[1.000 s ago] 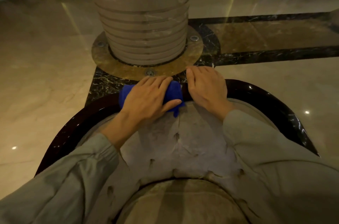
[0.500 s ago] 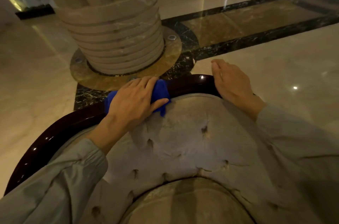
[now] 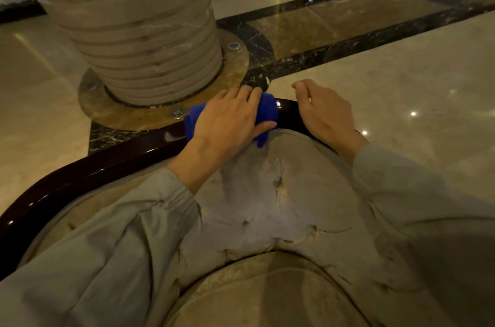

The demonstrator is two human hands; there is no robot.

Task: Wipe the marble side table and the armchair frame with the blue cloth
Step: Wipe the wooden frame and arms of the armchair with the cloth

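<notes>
Two hands work at the centre of the frame on the armchair's dark glossy curved wooden frame [image 3: 107,163]: the left hand [image 3: 227,120] presses the bunched blue cloth [image 3: 269,109] flat-fingered onto the top rail, while the right hand [image 3: 325,115], loosely curled and empty, rests just beside it. Judging from this, frame wiping is mid-course; no marble side table shows, so I cannot tell its state

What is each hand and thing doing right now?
left hand: pressing the cloth on the frame
right hand: empty, resting on the frame
blue cloth: bunched, draped over the rail
armchair frame: dark, glossy
chair back cushion: tufted, uncovered
</notes>
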